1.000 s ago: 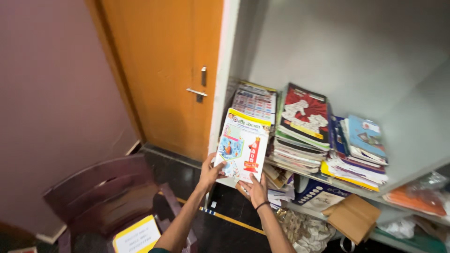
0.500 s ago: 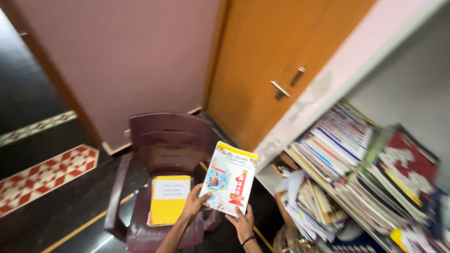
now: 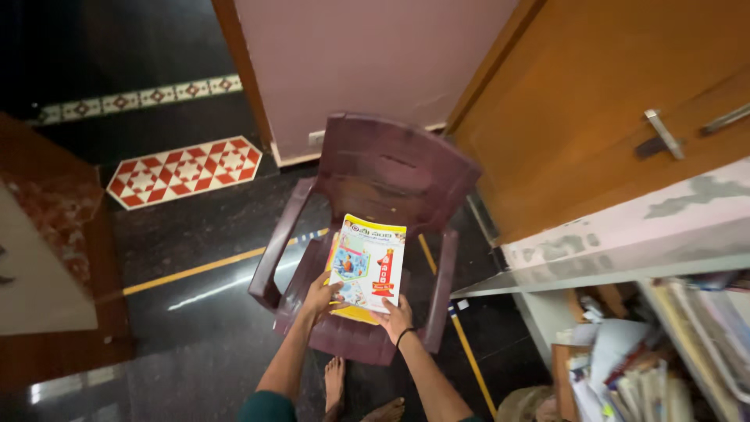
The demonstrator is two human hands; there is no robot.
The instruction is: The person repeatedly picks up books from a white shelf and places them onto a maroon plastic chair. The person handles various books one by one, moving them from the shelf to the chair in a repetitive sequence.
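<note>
Booklet (image 3: 367, 262), white-covered with a yellow band along its top edge and bright pictures, is held just above the seat of the maroon plastic chair (image 3: 391, 168). Its long axis runs from the seat's front edge toward the chair's backrest, with the yellow band pointing at the backrest and the cover facing up, tilted slightly toward the camera. Left hand (image 3: 319, 297) is closed on the booklet's lower left corner, thumb over the cover. Right hand (image 3: 396, 319) is curled under the lower right corner, a dark band on its wrist. Each of the 2 hands has only an edge.

Beneath the booklet, on the chair's seat, a yellow book (image 3: 353, 312) shows at its lower edge.

Risks, as I judge them: the booklet is thin and gripped only at 2 corners, so it could sag or slip forward off the chair's front edge. Laid askew on the yellow book, it might slide off, since the plastic seat looks smooth. A bare foot (image 3: 334, 383) stands just in front of the chair, where anything dropped would land.
</note>
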